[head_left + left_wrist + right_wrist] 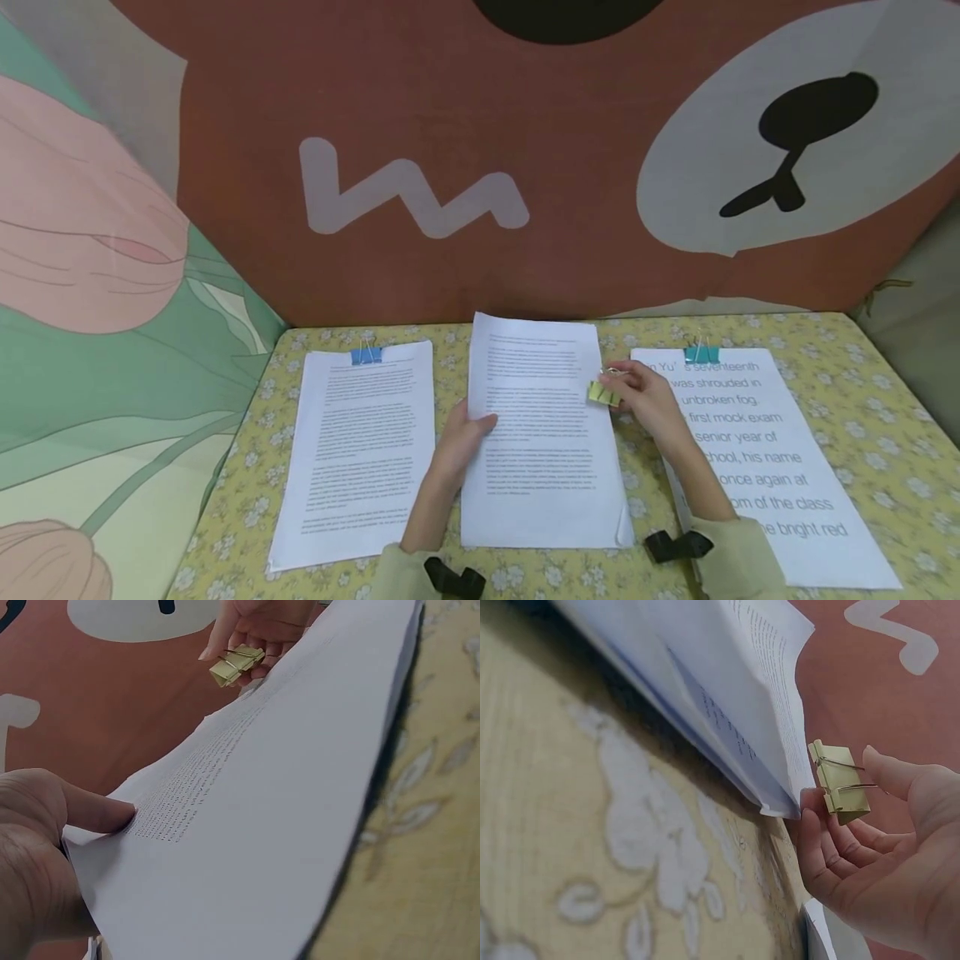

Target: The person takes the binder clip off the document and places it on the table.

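Observation:
In the head view my left hand [459,443] grips the left edge of a stack of printed paper [542,450], thumb on top and the other fingers hidden beneath. The stack's upper part is tilted up off the table. My right hand [643,400] holds a yellow-green binder clip [604,394] by its wire handles, beside the stack's right edge. From the right wrist view, the thumb and fingers stand around the clip [841,782], close to the paper edge. A lower corner of the stack curls slightly.
On the left lies another printed stack [360,467] with a blue binder clip [367,356] at its top. To the right, a large-print stack [787,467] bears a teal binder clip [701,356]. A flowered yellow cloth [232,508] covers the table; a printed fabric wall [450,275] rises behind.

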Demonstrator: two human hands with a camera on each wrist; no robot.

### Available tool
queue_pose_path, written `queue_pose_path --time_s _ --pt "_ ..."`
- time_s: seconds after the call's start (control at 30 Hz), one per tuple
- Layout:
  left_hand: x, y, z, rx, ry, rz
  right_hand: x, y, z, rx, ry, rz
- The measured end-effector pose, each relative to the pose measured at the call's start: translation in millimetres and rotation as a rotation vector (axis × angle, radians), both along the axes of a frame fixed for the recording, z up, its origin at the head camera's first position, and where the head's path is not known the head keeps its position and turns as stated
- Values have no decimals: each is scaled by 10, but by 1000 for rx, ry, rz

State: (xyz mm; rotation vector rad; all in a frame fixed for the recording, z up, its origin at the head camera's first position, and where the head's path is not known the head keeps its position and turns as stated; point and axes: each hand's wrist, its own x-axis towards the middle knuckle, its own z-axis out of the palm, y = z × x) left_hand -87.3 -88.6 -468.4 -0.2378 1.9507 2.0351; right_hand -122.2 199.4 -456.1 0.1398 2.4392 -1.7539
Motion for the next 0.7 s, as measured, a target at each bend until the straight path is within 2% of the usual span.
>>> queue_pose_path --time_s 0.2,0.4,0.7 --pt "10 -35 10 8 16 -11 3 27 -17 39 0 10" --pt "8 -35 6 2 -10 -15 17 90 -4 85 -18 46" --pt "11 -31 -1 -20 -5 -10 30 140 49 223 87 104"
